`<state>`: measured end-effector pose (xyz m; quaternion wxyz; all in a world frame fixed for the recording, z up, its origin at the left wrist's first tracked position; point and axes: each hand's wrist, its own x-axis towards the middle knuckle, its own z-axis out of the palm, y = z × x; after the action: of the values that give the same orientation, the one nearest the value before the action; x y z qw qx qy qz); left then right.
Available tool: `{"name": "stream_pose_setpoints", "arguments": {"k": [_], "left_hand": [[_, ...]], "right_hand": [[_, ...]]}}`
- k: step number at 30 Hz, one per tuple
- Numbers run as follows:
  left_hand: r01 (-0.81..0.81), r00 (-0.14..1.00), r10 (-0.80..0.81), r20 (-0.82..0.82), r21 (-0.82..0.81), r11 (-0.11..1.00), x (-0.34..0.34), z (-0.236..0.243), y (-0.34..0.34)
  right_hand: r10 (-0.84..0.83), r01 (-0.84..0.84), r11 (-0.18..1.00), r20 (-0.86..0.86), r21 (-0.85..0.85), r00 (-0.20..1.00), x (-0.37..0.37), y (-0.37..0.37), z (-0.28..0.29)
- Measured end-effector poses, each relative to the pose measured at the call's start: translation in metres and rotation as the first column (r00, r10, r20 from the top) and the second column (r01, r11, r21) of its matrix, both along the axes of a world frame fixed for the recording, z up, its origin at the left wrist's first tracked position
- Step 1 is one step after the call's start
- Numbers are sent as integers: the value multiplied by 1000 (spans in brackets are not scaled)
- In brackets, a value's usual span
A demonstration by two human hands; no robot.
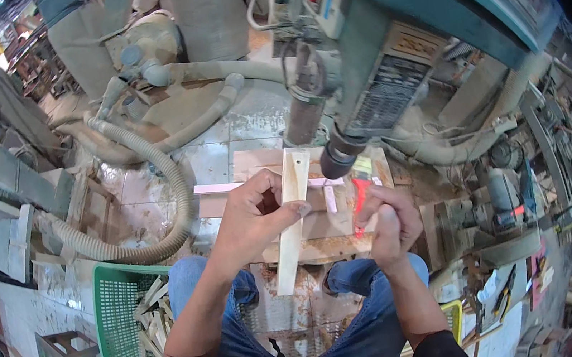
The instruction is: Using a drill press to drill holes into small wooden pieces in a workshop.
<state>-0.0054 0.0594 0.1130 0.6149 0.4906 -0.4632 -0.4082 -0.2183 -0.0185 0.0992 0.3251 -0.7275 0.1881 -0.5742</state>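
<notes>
My left hand grips a pale, tapered wooden piece with a small hole near its upper end, held upright over the drill press table. My right hand is curled at the table's right side, over a red part; whether it holds anything is hidden. Pink strips lie across the table as a fence. Just above the table hangs the machine's dark chuck, beside the column.
The teal machine body fills the upper right. Ridged hoses cross the floor at left. A green basket of wood offcuts is left of my legs; a yellow basket and pliers are at right.
</notes>
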Motion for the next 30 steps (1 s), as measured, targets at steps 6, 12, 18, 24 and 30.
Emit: {"name": "stream_pose_setpoints", "arguments": {"k": [6,12,18,24,30], "left_hand": [[202,977,-199,-78,29,979,-45,3,-1],[242,968,-234,-86,96,966,-56,-10,-2],[192,981,-185,-61,117,974,-59,-24,-1],[197,980,-197,-11,92,976,-60,-26,0],[61,997,-62,47,27,998,-62,-24,-2]], "right_hand": [[322,-312,896,21,317,946,5,4,3],[344,-433,720,264,542,901,8,7,-5],[319,-518,503,408,692,855,10,8,-19],[357,-517,470,381,716,853,7,9,-12],[386,-380,798,87,467,918,9,2,-33]]}}
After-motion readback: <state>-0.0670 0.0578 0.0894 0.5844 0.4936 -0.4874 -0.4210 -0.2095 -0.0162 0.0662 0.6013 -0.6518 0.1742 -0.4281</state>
